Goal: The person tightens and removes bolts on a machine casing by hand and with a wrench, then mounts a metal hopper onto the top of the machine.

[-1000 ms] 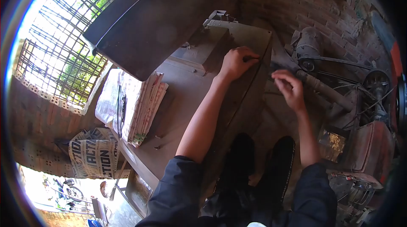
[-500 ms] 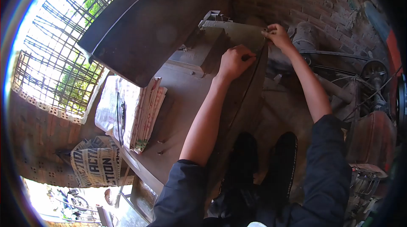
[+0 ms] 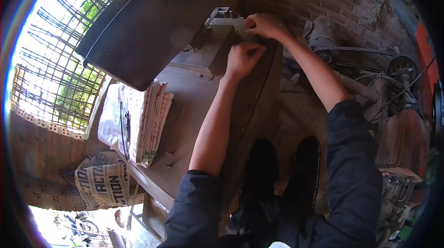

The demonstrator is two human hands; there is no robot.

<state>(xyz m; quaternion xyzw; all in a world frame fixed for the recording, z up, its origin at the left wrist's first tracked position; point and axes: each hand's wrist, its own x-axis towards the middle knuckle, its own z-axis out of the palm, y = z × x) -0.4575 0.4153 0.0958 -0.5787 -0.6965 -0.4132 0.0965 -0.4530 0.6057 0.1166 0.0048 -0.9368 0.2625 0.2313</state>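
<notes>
My left hand (image 3: 242,59) is closed in a pinch over the right edge of the metal table (image 3: 185,123); what it pinches is too small to make out. Just beyond it, my right hand (image 3: 264,26) reaches over the table's far corner, thumb and fingertips pressed together, and anything between them is hidden. To the left of both hands a raised metal block (image 3: 208,56) stands on the table. Above that block hangs a large dark metal panel (image 3: 138,30).
A stack of folded sacks (image 3: 134,123) lies on the table's left side. Two small bolts (image 3: 169,152) stick up near it. At the right are a motor (image 3: 322,33), a belt and pulley (image 3: 401,68) and a reddish machine part (image 3: 402,144). A printed sack (image 3: 102,181) hangs lower left.
My right hand has moved up from beside the table and then left over its far corner. My left hand keeps its pinch near the edge. The view has shifted slightly.
</notes>
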